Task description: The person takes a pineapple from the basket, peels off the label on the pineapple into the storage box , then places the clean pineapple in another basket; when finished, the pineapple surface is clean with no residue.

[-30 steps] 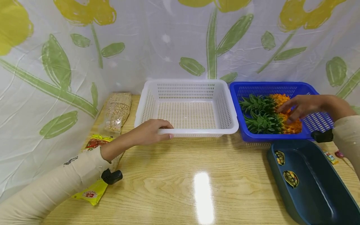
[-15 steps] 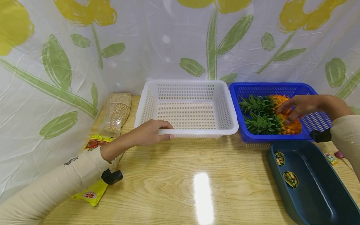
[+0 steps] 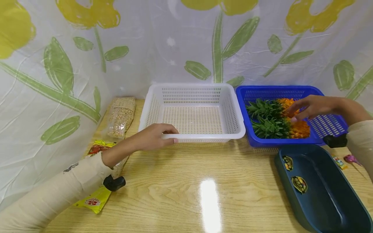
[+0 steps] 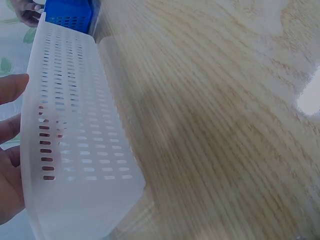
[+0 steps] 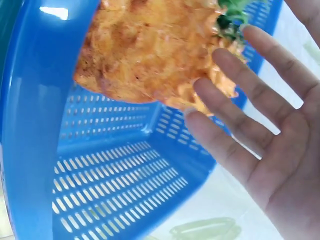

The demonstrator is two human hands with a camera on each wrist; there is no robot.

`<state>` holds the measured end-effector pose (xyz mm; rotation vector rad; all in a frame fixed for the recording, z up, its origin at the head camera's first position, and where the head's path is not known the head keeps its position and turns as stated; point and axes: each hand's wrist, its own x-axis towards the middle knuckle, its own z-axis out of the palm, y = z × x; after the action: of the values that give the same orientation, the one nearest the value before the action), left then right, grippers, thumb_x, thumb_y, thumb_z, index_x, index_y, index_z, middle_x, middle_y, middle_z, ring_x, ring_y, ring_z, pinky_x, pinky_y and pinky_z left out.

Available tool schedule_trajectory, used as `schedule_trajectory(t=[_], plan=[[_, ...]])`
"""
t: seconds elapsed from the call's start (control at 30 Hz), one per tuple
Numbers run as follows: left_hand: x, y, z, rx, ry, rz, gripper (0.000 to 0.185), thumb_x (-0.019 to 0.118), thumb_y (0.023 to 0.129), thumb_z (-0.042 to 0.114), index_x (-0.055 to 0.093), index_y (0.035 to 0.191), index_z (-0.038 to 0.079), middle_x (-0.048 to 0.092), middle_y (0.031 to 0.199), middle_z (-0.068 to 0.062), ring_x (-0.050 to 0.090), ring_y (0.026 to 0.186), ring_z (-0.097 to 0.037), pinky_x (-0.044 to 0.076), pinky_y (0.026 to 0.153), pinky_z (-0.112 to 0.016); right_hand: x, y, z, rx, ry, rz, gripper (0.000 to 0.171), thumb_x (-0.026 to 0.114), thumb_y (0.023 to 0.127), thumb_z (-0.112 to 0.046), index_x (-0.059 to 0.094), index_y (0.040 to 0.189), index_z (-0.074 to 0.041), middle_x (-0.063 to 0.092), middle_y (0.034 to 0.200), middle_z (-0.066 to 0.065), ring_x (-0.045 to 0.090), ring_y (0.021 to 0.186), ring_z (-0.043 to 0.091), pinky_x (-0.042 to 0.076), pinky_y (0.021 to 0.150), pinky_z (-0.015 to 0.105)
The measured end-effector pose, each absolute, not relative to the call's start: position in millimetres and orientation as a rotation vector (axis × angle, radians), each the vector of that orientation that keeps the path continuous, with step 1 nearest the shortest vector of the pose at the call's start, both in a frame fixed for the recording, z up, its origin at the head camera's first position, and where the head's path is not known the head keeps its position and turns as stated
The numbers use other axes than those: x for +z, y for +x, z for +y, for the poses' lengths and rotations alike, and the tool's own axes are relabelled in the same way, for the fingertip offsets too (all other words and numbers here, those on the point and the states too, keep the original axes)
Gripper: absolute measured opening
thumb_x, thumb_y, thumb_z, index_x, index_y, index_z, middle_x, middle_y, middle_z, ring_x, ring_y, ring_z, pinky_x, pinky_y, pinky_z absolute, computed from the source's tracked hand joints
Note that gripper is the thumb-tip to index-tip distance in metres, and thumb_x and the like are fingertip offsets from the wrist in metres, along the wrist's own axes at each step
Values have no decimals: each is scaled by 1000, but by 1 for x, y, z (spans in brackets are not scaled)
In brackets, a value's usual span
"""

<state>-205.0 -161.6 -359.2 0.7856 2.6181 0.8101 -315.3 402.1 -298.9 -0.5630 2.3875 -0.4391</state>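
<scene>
Two hands working: your left hand [image 3: 154, 136] grips the white basket [image 3: 192, 111] near rim, steadying it; right hand [image 3: 310, 108], fingers spread wide, hovers on pineapples [image 3: 276, 121] in the blue basket [image 3: 329, 124], far right.

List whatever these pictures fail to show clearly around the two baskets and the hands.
- Pineapples, head view: the right hand covers part of them, so their count is unclear.
- Right hand's contact, right wrist view: fingertips lie at the fruit; touching or apart is unclear.
- Left hand, left wrist view: cut off by the left edge behind the white basket.
- Small wrappers, head view: too small to read.
</scene>
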Motion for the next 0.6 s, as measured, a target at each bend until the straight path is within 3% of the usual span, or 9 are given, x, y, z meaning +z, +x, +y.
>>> schedule_trajectory(t=[0.1, 0.33, 0.6], plan=[[-357, -206, -164, 835, 769, 2612, 35, 65, 98, 36, 66, 126, 14, 68, 124, -4, 62, 118, -25, 49, 101, -47, -292, -311, 401, -433, -573, 2487, 53, 64, 99, -29, 52, 142, -1, 52, 142, 29, 56, 122, 46, 57, 84, 46], [-353, -207, -166, 875, 826, 2670, 41, 66, 97, 34, 63, 130, 9, 66, 129, -7, 60, 118, -27, 47, 103, -48, -276, -298, 393, -421, -558, 2688, 52, 63, 99, -36, 55, 143, -8, 54, 143, 23, 56, 123, 46, 45, 92, 67], [-340, -202, -170, 862, 912, 2779, 49, 65, 97, 43, 59, 137, 15, 59, 139, -4, 53, 131, -27, 42, 109, -52, -261, -274, 366, -567, -562, 2778, 52, 66, 98, -34, 53, 145, -16, 52, 145, 23, 52, 124, 47, 42, 94, 68]])
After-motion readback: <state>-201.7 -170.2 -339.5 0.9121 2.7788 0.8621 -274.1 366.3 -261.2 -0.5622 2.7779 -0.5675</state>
